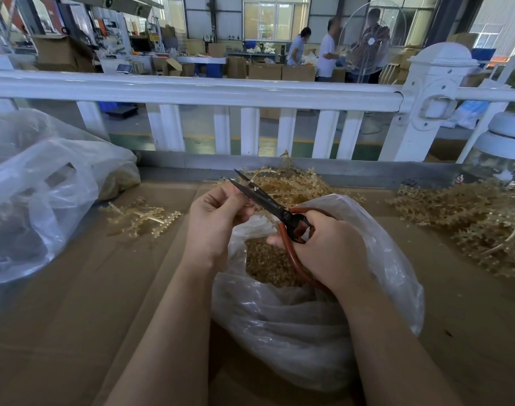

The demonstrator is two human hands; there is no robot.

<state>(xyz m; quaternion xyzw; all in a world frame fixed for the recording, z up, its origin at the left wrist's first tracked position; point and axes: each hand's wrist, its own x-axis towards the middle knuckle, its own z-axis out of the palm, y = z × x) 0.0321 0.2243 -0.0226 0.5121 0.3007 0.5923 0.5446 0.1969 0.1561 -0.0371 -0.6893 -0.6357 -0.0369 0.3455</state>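
Note:
My right hand (329,247) grips the red handles of black-bladed scissors (265,200), whose blades stand slightly apart and point up and left. My left hand (214,218) pinches something small at the blades; the piece itself is hidden by my fingers. Both hands hover over an open clear plastic bag (309,317) holding a mound of small golden-brown cut bits (268,265). Just behind the hands lies a pile of golden plastic sprigs (294,183).
Brown cardboard (74,303) covers the worktable. A loose sprig (142,216) lies left of centre, a big heap of sprigs (470,218) at right, crumpled clear bags (39,186) at left. A white railing (221,92) borders the far edge. People stand far behind it.

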